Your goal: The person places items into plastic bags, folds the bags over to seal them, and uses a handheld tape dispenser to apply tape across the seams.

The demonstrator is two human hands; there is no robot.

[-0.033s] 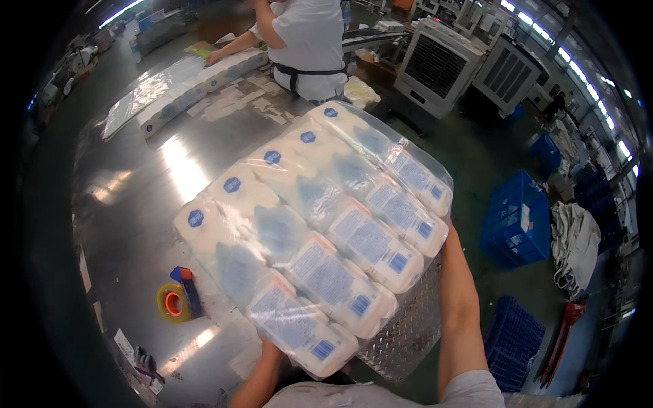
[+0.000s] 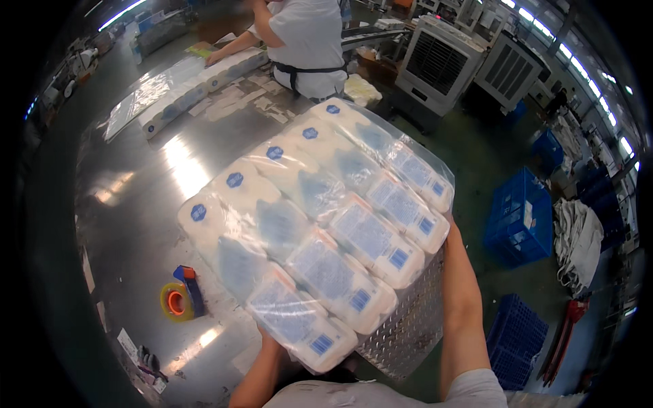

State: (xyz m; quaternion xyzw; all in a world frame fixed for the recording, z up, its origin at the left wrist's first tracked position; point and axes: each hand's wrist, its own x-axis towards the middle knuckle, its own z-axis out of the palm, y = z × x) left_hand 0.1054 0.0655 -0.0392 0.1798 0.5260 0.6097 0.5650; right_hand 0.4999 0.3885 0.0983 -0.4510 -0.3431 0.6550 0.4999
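Note:
A large clear plastic pack of white paper rolls (image 2: 320, 217) with blue labels fills the middle of the view, lifted at a slant over a shiny metal table (image 2: 136, 204). My left hand (image 2: 267, 338) grips the pack's near end from below, mostly hidden under it. At the pack's right side my right hand (image 2: 451, 228) holds it, fingers hidden behind the wrap, with the forearm running down to the lower edge. Both hands carry the pack.
A yellow and orange tape dispenser (image 2: 180, 299) with a blue handle lies on the table at left. At the far end a person in a white shirt (image 2: 303, 41) handles a row of wrapped rolls (image 2: 197, 85). Air coolers (image 2: 435, 64) and blue crates (image 2: 520, 217) stand on the right.

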